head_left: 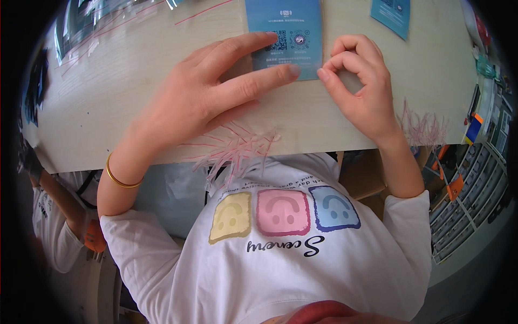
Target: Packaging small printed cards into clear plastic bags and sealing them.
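Observation:
A blue printed card in a clear plastic sleeve (310,56) lies flat on the pale table at the top middle. My left hand (216,86) is open, its fingers apart, with the index and middle fingertips resting on the card. At the card's lower right edge, my right hand (364,86) is closed in a pinch of thumb and index finger. Whatever lies between those fingertips is too small to make out. Thin pink-and-white strips (234,151) are heaped at the table's near edge, below my left hand.
A second heap of strips (423,127) hangs at the near edge on the right. Another blue card (391,16) lies at the far right. Clear sleeves (81,32) and loose red strips spread over the far left. A co-worker's arm (59,202) shows at the left.

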Demonstrator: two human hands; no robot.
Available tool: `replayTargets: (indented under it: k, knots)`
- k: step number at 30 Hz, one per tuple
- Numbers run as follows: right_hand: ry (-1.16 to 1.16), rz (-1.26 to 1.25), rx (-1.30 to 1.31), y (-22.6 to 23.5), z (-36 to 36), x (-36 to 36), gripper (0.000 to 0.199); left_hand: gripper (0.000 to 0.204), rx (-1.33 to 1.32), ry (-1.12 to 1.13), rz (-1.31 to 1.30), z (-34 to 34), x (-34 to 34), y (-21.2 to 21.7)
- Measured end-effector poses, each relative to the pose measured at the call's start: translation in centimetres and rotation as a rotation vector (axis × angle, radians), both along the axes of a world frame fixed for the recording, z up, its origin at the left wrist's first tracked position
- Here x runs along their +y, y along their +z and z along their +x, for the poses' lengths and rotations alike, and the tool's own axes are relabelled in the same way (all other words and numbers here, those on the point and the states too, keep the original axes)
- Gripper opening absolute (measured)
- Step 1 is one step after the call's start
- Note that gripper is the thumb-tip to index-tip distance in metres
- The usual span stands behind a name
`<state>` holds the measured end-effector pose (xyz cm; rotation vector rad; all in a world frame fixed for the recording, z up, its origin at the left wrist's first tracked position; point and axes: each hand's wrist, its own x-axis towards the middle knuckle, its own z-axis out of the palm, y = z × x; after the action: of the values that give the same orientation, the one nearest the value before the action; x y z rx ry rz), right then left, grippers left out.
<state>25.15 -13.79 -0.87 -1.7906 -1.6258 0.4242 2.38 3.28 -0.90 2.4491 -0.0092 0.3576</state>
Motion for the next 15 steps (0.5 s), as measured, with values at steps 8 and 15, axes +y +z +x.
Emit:
replayTargets:
  k: [8,15]
  knots:
    - [-0.046,-0.097,-0.004,0.68,-0.45,0.29,0.012,0.067,0.090,-0.058,0.161,-0.46,0.28,-0.53]
    - [-0.060,-0.132,-0.041,0.88,-0.76,0.49,0.013,0.064,0.093,-0.066,0.141,-0.52,0.34,-0.90]
